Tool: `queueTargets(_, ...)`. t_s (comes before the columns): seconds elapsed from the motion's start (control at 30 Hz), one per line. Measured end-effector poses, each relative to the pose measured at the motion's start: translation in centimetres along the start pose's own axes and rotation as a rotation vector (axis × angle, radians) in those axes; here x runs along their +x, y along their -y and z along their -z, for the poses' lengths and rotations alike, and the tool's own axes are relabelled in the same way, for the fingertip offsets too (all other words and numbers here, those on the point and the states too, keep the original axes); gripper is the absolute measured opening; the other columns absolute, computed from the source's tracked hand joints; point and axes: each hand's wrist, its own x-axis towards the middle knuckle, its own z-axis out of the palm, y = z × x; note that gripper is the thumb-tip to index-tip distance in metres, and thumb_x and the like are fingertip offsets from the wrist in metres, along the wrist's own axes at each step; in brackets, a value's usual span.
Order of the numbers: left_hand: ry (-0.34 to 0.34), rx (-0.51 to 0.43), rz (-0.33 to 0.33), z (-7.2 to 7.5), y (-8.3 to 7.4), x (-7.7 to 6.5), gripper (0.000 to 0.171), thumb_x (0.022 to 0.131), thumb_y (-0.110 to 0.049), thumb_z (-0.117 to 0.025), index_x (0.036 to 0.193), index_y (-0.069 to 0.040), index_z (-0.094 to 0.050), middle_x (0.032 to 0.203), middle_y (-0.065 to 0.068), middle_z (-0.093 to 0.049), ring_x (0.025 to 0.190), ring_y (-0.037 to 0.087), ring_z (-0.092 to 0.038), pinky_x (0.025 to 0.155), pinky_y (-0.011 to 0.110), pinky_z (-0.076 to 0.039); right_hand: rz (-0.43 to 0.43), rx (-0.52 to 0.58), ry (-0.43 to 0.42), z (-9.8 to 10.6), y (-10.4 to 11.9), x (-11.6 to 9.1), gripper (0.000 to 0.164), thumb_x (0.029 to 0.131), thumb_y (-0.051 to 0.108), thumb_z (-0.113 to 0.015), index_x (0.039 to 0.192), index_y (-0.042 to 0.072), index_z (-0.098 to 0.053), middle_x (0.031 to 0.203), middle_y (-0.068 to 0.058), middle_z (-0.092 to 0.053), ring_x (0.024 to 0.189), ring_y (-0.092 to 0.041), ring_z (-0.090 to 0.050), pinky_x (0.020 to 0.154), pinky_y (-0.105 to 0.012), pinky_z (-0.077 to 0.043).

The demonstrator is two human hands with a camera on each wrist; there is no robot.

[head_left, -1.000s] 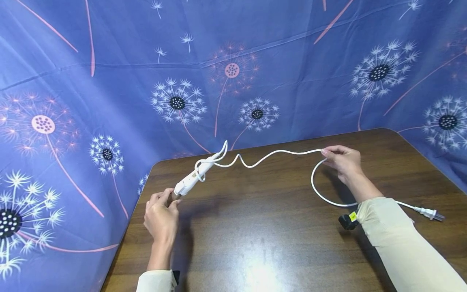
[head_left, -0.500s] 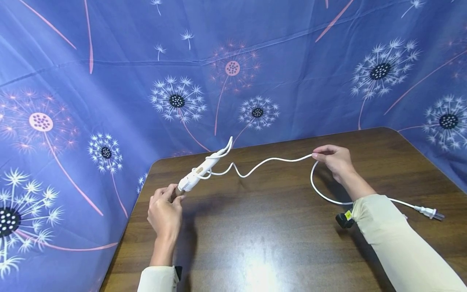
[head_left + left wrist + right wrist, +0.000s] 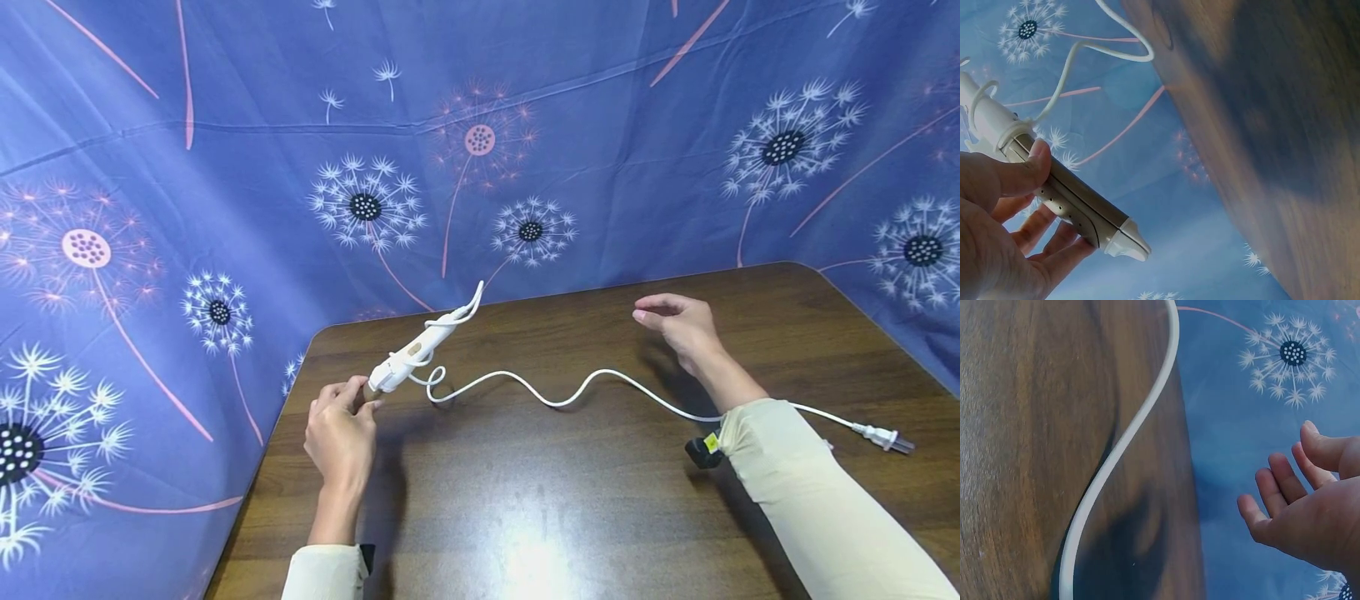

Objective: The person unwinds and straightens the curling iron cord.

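A white-handled hair straightener [image 3: 423, 342] slants above the left part of the table in the head view. My left hand [image 3: 341, 433] grips its brown plate end, thumb on one side and fingers on the other; the left wrist view shows the brown plates [image 3: 1085, 197] and a pale tip. White power cord [image 3: 555, 405] winds loosely about the handle, then runs in waves across the tabletop toward my right forearm. Over the far right of the table, my right hand [image 3: 686, 329] holds nothing, its fingers loosely bent and apart from the cord [image 3: 1116, 450].
The cord's two-prong plug [image 3: 885, 437] lies at the right, beyond the right sleeve. A brown wooden table [image 3: 480, 492] stands against a blue dandelion-patterned cloth [image 3: 600, 150] along its back and sides.
My right hand has let go of the cord after moving slightly left; the cord has dropped to the tabletop. My left hand and the hair straightener have shifted slightly right.
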Motion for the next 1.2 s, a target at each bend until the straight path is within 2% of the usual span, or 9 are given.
queueTargets(0.3,0.002,-0.018,-0.015,0.0,-0.3,-0.1,0.034,0.064,-0.008,-0.087,0.094,-0.022,-0.076,0.094,-0.001,-0.068,0.083,0.026,-0.06,0.059,0.052,-0.045,0.029,0.086,0.057,-1.4,0.9,-0.3,0.037,0.088,0.008,-0.069,0.116,-0.012,-0.058,0.082,0.019,-0.067,0.08,0.003,-0.062,0.071,-0.012,-0.049)
queueTargets(0.53,0.008,-0.03,-0.018,0.0,-0.7,-0.1,0.035,0.064,-0.008,-0.087,0.094,-0.022,-0.076,0.094,-0.001,-0.068,0.083,0.025,-0.06,0.059,0.052,-0.046,0.019,0.225,0.149,-3.1,1.0,-0.6,0.038,0.089,0.002,-0.066,0.118,-0.019,-0.053,0.086,0.01,-0.072,0.082,0.0,-0.066,0.075,-0.015,-0.052)
queueTargets(0.67,0.001,-0.026,-0.034,0.1,-1.0,-0.1,0.034,0.064,-0.01,-0.087,0.094,-0.022,-0.076,0.094,0.0,-0.068,0.083,0.026,-0.06,0.059,0.052,-0.046,0.029,0.26,0.198,-4.2,1.0,-0.8,0.038,0.088,0.001,-0.065,0.117,-0.02,-0.052,0.089,0.007,-0.072,0.085,-0.002,-0.067,0.077,-0.017,-0.052)
queueTargets(0.93,0.002,-0.04,-0.047,0.0,-1.8,-0.2,0.034,0.064,-0.009,-0.088,0.094,-0.022,-0.076,0.094,0.0,-0.069,0.084,0.025,-0.062,0.061,0.051,-0.047,0.041,0.232,0.275,-6.8,0.9,-1.5,0.036,0.088,0.003,-0.066,0.116,-0.018,-0.056,0.096,0.0,-0.072,0.086,-0.004,-0.067,0.08,-0.022,-0.053)
queueTargets(1.2,-0.004,-0.057,-0.064,0.0,-2.6,-0.1,0.034,0.064,-0.009,-0.088,0.093,-0.023,-0.076,0.092,-0.001,-0.069,0.081,0.023,-0.061,0.06,0.047,-0.046,0.061,0.117,0.325,-9.2,1.0,-1.8,0.031,0.087,0.006,-0.069,0.114,-0.008,-0.064,0.11,-0.02,-0.068,0.089,-0.005,-0.066,0.078,-0.02,-0.051)
